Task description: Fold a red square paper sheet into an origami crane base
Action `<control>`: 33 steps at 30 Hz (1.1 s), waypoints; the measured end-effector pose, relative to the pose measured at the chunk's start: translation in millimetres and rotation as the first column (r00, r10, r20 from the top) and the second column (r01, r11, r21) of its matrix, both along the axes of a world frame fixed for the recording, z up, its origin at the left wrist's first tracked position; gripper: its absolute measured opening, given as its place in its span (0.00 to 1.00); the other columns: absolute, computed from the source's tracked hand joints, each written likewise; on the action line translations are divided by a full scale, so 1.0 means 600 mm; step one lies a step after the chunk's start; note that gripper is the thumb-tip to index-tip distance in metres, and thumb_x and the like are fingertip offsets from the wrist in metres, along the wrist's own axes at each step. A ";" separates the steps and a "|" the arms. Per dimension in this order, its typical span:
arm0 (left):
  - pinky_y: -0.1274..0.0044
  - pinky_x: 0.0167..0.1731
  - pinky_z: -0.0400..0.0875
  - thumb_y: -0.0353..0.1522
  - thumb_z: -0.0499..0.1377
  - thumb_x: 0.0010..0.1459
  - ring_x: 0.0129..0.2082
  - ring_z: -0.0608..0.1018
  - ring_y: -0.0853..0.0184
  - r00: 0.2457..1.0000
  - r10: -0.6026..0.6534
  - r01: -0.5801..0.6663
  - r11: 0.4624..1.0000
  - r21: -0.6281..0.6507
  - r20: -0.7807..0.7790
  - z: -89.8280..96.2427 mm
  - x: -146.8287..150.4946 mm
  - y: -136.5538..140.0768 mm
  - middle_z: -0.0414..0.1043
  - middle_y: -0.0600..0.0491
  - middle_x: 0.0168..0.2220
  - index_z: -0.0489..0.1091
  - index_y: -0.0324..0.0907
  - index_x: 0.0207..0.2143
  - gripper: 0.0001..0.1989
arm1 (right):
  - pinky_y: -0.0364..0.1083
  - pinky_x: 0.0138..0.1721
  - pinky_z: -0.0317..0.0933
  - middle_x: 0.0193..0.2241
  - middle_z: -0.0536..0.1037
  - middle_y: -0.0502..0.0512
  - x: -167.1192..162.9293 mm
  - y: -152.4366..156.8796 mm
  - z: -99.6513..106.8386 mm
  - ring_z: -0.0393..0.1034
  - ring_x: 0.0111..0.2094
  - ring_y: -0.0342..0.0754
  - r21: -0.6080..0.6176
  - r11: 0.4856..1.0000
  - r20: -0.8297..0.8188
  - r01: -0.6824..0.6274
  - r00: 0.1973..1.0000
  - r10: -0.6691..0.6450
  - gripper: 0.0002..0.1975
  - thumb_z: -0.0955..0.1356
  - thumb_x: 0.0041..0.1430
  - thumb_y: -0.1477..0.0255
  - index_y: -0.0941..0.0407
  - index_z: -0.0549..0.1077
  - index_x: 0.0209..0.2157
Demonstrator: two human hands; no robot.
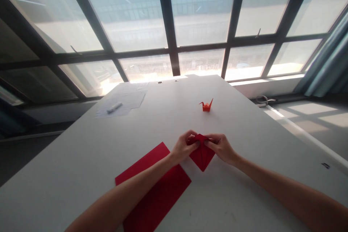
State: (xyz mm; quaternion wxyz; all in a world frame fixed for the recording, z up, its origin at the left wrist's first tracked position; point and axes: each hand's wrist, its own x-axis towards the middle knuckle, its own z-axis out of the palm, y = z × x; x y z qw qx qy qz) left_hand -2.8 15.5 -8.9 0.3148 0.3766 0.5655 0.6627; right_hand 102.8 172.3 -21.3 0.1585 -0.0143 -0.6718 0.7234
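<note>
Red folded paper (201, 155), pointed kite shape

White table (244, 174) bears red sheet (154, 192); orange crane (206, 106); papers (123, 101).

Matt red paper fold (201, 155) on smooth matt white table (244, 123)

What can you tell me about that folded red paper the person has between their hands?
The folded red paper is a flat kite-like shape with crisp creases and a centre line running to its point, which aims toward the person. It looks like thin matte paper. It lies on the white table, right of a flat red sheet. The left hand and right hand pinch its upper corners from either side.
</note>
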 end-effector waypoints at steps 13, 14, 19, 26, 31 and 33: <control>0.82 0.27 0.61 0.43 0.67 0.53 0.27 0.70 0.72 0.993 -0.053 0.056 0.998 -0.032 0.103 0.001 -0.011 -0.004 0.71 0.54 0.29 0.71 0.38 0.40 0.19 | 0.44 0.30 0.67 0.32 0.83 0.54 0.005 0.004 -0.011 0.75 0.31 0.49 0.199 0.973 -0.094 0.121 0.990 -0.104 0.10 0.68 0.57 0.70 0.54 0.82 0.38; 0.81 0.27 0.61 0.45 0.65 0.54 0.27 0.70 0.72 0.990 -0.047 0.053 0.998 -0.038 0.131 0.003 -0.011 -0.004 0.71 0.53 0.29 0.71 0.38 0.39 0.20 | 0.43 0.30 0.66 0.32 0.83 0.55 0.007 0.005 -0.009 0.75 0.30 0.49 0.256 0.958 -0.121 0.131 0.987 -0.102 0.11 0.68 0.58 0.71 0.54 0.82 0.39; 0.80 0.31 0.65 0.44 0.67 0.52 0.30 0.74 0.68 0.994 0.007 0.011 0.988 -0.157 0.112 0.006 -0.010 -0.004 0.76 0.49 0.31 0.77 0.36 0.35 0.19 | 0.41 0.28 0.63 0.29 0.81 0.55 0.014 0.014 0.000 0.72 0.27 0.45 0.464 0.871 -0.247 0.159 0.968 -0.045 0.13 0.65 0.61 0.73 0.55 0.81 0.41; 0.79 0.27 0.65 0.42 0.70 0.47 0.26 0.74 0.68 0.990 0.140 -0.137 0.981 -0.140 0.016 0.006 -0.004 -0.004 0.77 0.50 0.27 0.77 0.35 0.31 0.18 | 0.44 0.31 0.64 0.31 0.81 0.56 0.006 0.021 0.003 0.72 0.31 0.48 0.329 0.941 -0.049 0.082 0.996 -0.069 0.16 0.66 0.61 0.65 0.58 0.79 0.45; 0.79 0.28 0.66 0.41 0.71 0.46 0.26 0.74 0.68 0.989 0.147 -0.149 0.982 -0.119 -0.024 0.007 -0.002 -0.003 0.77 0.50 0.27 0.77 0.36 0.30 0.17 | 0.43 0.27 0.61 0.26 0.80 0.55 -0.004 0.019 -0.003 0.70 0.27 0.48 0.285 0.955 0.037 0.081 0.995 -0.096 0.16 0.68 0.58 0.60 0.59 0.80 0.31; 0.79 0.27 0.65 0.41 0.71 0.46 0.26 0.74 0.68 0.991 0.131 -0.132 0.984 -0.121 -0.018 0.006 -0.002 -0.003 0.77 0.51 0.27 0.77 0.36 0.31 0.17 | 0.43 0.26 0.60 0.24 0.79 0.53 -0.005 0.019 -0.004 0.69 0.25 0.47 0.278 0.955 0.039 0.099 0.993 -0.115 0.17 0.68 0.58 0.60 0.59 0.79 0.29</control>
